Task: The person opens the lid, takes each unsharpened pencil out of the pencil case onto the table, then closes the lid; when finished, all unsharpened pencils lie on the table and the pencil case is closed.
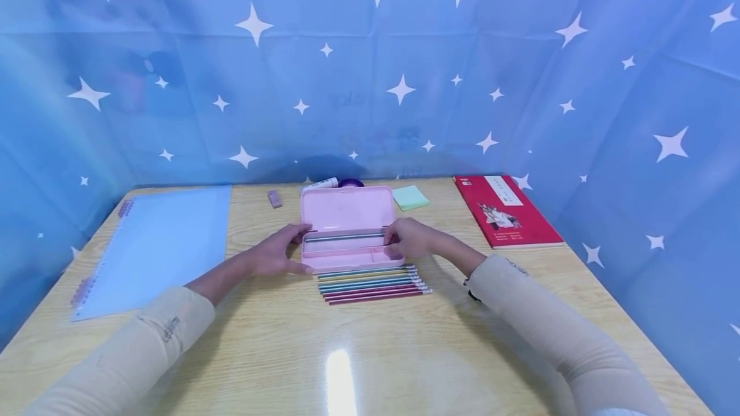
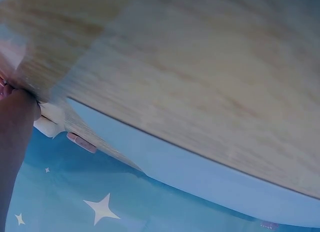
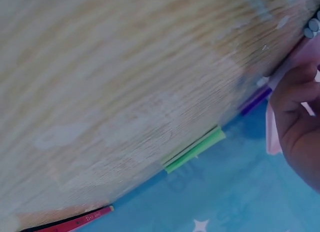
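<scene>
— So, how far along are you with that pencil case (image 1: 349, 230)?

— Barely started, I reckon. It sits open in the middle of the table (image 1: 370, 352), lid tipped up towards the back, and I can see only one pencil lying in the long compartment. The row of pencils (image 1: 372, 282) lies on the wood just in front of the case, side by side, touching or nearly touching its front edge. So most of the packing looks undone.

— What are your hands doing?

— My left hand (image 1: 277, 255) holds the left end of the case, thumb at the front corner, fingers curled round the back. My right hand (image 1: 407, 239) grips the right end, fingers bent over the rim by the small compartment. Neither holds a pencil.

— Any room to move?

— Plenty towards me: bare wood between the pencils and the near edge, with my sleeves lying over it. To the left a blue folder (image 1: 158, 242) lies well apart from my hand. To the right a red book (image 1: 505, 210) sits near that edge, also well apart. Behind the case it is tighter: green sticky notes (image 1: 410, 198) just beside the lid's right corner, a small eraser (image 1: 274, 198) off its left corner, and a glue stick (image 1: 320, 183) against the backdrop.

— So the risk?

— Pushing the case back would crowd those, I judge; sliding it forward would roll the pencils.
</scene>
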Demonstrator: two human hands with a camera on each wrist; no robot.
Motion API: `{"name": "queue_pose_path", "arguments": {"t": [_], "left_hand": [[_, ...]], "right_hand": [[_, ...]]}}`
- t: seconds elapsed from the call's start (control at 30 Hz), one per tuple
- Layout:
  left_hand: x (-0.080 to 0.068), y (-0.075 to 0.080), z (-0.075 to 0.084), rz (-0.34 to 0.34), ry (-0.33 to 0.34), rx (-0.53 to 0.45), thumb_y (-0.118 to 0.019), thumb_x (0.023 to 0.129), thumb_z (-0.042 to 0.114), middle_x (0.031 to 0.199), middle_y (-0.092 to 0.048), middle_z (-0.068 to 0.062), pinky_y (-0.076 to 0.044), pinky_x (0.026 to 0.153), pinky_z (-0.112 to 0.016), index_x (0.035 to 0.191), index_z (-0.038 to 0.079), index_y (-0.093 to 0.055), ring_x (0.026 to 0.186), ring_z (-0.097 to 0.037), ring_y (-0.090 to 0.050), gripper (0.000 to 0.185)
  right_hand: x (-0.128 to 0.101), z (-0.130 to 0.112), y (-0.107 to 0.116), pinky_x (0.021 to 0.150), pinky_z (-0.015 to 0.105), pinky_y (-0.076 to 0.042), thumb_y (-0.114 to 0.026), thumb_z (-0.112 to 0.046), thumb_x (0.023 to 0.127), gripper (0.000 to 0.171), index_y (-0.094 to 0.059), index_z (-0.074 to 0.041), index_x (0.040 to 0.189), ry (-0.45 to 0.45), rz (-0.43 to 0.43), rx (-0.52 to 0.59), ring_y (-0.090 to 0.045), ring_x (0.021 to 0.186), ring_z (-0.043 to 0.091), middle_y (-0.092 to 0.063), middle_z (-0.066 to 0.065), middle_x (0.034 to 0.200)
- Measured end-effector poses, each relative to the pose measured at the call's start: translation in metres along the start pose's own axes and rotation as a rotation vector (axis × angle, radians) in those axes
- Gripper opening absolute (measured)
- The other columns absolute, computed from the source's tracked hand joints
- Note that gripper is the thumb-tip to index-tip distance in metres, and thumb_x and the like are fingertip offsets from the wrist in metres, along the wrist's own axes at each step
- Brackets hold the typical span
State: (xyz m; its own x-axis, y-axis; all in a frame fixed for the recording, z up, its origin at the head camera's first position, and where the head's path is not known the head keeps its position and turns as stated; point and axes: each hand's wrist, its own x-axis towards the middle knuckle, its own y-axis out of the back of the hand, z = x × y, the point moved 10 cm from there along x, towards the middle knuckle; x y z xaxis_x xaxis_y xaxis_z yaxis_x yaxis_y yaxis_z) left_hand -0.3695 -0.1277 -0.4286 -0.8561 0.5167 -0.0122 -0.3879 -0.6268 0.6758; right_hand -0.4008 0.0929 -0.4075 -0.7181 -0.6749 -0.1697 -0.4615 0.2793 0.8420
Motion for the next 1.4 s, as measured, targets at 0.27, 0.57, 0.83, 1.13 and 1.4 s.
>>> {"name": "queue_pose_path", "arguments": {"t": [0.27, 0.57, 0.83, 1.13, 1.4], "left_hand": [[0.002, -0.002, -0.001, 0.003, -0.011, 0.026, -0.083, 0.078, 0.043, 0.14, -0.044, -0.019, -0.03, 0.114, -0.051, 0.153, -0.001, -0.026, 0.128, -0.033, -0.042, 0.104], [0.001, -0.002, -0.002, 0.001, 0.004, 0.019, -0.084, 0.077, 0.043, 0.139, -0.044, -0.016, -0.03, 0.114, -0.05, 0.154, 0.001, -0.026, 0.127, -0.031, -0.042, 0.105], [0.001, -0.003, -0.004, -0.001, 0.005, 0.004, -0.083, 0.078, 0.044, 0.142, -0.042, -0.016, -0.029, 0.114, -0.051, 0.155, 0.002, -0.024, 0.129, -0.032, -0.04, 0.106], [0.001, -0.003, -0.006, 0.002, 0.015, 0.023, -0.083, 0.077, 0.046, 0.143, -0.042, -0.016, -0.029, 0.114, -0.05, 0.155, 0.002, -0.025, 0.13, -0.031, -0.04, 0.106], [0.002, -0.003, -0.003, 0.004, -0.001, 0.032, -0.083, 0.078, 0.046, 0.144, -0.041, -0.017, -0.028, 0.115, -0.05, 0.154, 0.002, -0.024, 0.131, -0.032, -0.04, 0.106]], "right_hand": [[-0.006, -0.002, 0.004, 0.068, 0.026, -0.048, -0.065, -0.005, 0.095, 0.004, -0.065, -0.007, 0.091, 0.017, 0.029, 0.006, -0.054, 0.072, 0.011, -0.061, -0.001, 0.078], [-0.017, -0.008, 0.024, 0.067, 0.028, -0.051, -0.069, -0.006, 0.091, 0.006, -0.074, -0.005, 0.095, 0.063, 0.156, 0.043, -0.059, 0.071, 0.013, -0.069, -0.001, 0.087], [-0.034, -0.02, 0.04, 0.069, 0.028, -0.055, -0.071, -0.004, 0.089, 0.012, -0.076, -0.004, 0.1, 0.091, 0.289, 0.089, -0.064, 0.078, 0.012, -0.072, 0.0, 0.09], [-0.06, -0.025, 0.051, 0.075, 0.031, -0.054, -0.073, -0.007, 0.089, 0.011, -0.078, -0.009, 0.098, 0.092, 0.425, 0.131, -0.06, 0.083, 0.015, -0.073, -0.003, 0.094], [-0.091, -0.019, 0.059, 0.071, 0.032, -0.056, -0.074, -0.01, 0.089, 0.009, -0.078, -0.013, 0.096, 0.071, 0.501, 0.146, -0.061, 0.082, 0.016, -0.071, -0.005, 0.089]]}}
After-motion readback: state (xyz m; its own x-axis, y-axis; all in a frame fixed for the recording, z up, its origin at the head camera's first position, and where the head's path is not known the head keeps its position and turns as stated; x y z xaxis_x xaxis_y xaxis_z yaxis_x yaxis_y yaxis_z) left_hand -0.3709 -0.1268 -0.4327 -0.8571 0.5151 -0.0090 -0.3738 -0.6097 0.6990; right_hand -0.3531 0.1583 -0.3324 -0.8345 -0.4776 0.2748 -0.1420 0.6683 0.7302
